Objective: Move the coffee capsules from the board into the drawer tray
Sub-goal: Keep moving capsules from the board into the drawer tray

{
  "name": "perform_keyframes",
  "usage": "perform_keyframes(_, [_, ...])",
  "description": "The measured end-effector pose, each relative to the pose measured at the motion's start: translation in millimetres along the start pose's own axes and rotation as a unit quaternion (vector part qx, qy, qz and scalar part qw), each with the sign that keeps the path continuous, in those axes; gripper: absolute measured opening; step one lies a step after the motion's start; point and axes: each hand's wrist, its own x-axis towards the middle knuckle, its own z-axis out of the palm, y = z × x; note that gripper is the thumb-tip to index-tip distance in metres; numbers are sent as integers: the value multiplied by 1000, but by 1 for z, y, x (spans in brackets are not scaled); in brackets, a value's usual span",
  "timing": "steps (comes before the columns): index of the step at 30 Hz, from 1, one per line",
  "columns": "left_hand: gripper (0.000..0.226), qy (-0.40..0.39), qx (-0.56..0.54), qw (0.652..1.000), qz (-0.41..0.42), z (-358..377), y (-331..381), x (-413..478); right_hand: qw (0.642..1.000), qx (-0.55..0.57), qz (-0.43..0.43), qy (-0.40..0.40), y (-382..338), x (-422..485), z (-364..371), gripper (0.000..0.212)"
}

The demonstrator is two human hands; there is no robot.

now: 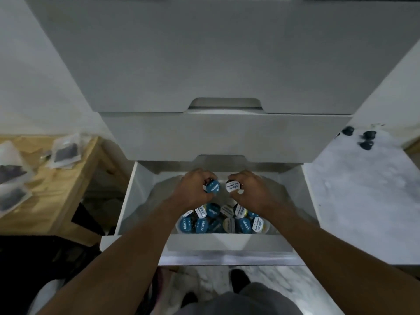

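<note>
Both my hands are inside the open bottom drawer [127, 201], above a white tray [227, 243]. My left hand [193, 189] is closed around a blue-lidded coffee capsule [213, 188]. A white-lidded capsule [232, 186] sits in the grip of my right hand [252, 189]. Below the hands, several blue and white capsules [223, 220] lie packed in the tray's near end. On the marbled board [363, 189] at the right, three dark capsules [366, 138] stand near its far corner.
Two shut white drawers [222, 133] rise above the open one. A wooden table [56, 189] with clear bags of dark contents stands at the left. My feet and the marbled floor [209, 278] show under the drawer front.
</note>
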Motion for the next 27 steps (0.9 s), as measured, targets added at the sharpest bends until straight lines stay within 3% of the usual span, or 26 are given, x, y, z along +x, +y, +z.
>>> perform_keyframes(5, [43,-16,-3,999,35,8,-9,9,1000,3,23,6,-2,0,6,43])
perform_keyframes(16, [49,-43,-8,999,16,24,-31,21,998,-22,39,-47,8,12,18,46])
perform_keyframes(21, [48,-55,-21,998,3,25,-34,26,995,-40,41,-85,13,18,24,38])
perform_keyframes(27, [38,-52,-27,998,0,29,-37,29,997,-14,28,-71,14,18,24,30])
